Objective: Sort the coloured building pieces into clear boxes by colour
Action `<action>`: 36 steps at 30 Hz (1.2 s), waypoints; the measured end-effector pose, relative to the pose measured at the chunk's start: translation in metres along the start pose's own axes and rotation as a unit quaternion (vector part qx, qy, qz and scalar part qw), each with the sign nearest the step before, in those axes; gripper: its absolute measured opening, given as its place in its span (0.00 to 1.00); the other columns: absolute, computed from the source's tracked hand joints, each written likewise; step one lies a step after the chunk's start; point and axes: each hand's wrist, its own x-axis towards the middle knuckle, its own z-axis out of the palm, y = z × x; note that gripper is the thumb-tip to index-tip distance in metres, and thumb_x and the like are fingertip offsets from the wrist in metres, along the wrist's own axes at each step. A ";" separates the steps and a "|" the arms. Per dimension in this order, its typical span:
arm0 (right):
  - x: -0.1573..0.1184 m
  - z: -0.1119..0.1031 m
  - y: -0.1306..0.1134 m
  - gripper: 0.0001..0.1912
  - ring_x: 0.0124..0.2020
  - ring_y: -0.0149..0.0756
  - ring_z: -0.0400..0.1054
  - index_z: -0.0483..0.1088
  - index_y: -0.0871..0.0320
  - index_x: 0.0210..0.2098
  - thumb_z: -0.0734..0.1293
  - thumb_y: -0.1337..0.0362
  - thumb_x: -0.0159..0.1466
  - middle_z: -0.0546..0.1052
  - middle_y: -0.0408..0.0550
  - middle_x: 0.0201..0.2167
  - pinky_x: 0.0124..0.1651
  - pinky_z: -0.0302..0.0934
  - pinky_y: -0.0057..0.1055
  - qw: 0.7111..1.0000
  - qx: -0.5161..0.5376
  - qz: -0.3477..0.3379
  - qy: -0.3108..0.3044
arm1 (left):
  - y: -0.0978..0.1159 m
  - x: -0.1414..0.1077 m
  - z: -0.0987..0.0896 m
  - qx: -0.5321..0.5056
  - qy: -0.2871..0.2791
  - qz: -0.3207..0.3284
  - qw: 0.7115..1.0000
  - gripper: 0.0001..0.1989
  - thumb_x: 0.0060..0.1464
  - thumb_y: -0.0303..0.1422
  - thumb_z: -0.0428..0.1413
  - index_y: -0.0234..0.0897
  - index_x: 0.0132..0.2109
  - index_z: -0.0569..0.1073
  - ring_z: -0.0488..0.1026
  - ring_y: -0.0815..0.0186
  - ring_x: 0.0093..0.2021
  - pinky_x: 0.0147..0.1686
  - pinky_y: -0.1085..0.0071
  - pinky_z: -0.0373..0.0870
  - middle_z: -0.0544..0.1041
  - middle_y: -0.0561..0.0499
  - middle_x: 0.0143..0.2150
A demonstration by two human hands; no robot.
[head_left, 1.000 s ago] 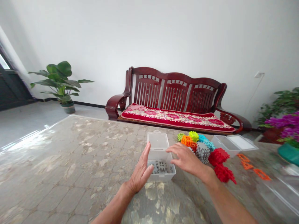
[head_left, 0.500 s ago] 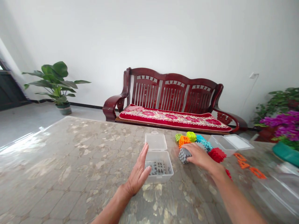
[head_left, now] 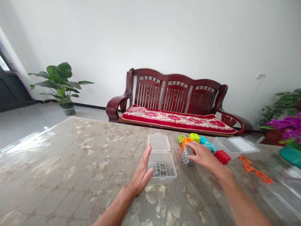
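My right hand (head_left: 203, 157) has its fingers and thumb closed around grey interlocking puzzle blocks (head_left: 187, 159), whose knobbly sides face me. The hand covers part of them, so I cannot tell whether it is one piece or two. My left hand (head_left: 141, 172) is flat with the thumb apart, by the left wall of a clear plastic box (head_left: 174, 166). Flat grey puzzle pieces (head_left: 162, 169) lie inside that box, and its lid (head_left: 159, 142) is folded back. Behind the right hand sit orange (head_left: 185, 141), yellow-green (head_left: 194, 137), blue (head_left: 208, 144) and red (head_left: 222, 157) block shapes.
A second clear box (head_left: 227, 147) with its lid back stands on the right. Flat orange pieces (head_left: 246, 164) lie nearer, beside a blurred clear plastic container (head_left: 284, 197). Purple flowers (head_left: 288, 127) stand at the right edge. A wooden bench (head_left: 174, 94) is beyond the table.
My right hand has lifted and shifted slightly on the grey blocks, which show more of their front now. The view has turned a little to the left. My left hand keeps its pose.
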 end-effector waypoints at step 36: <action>0.005 0.022 0.025 0.36 0.60 0.49 0.62 0.69 0.58 0.59 0.64 0.73 0.49 0.72 0.54 0.59 0.62 0.54 0.43 0.995 -0.027 -0.004 -0.100 | -0.004 -0.002 0.000 -0.005 -0.002 -0.010 1.000 0.37 0.67 0.50 0.42 0.43 0.74 0.35 0.35 0.50 0.75 0.72 0.52 0.34 0.35 0.47 0.77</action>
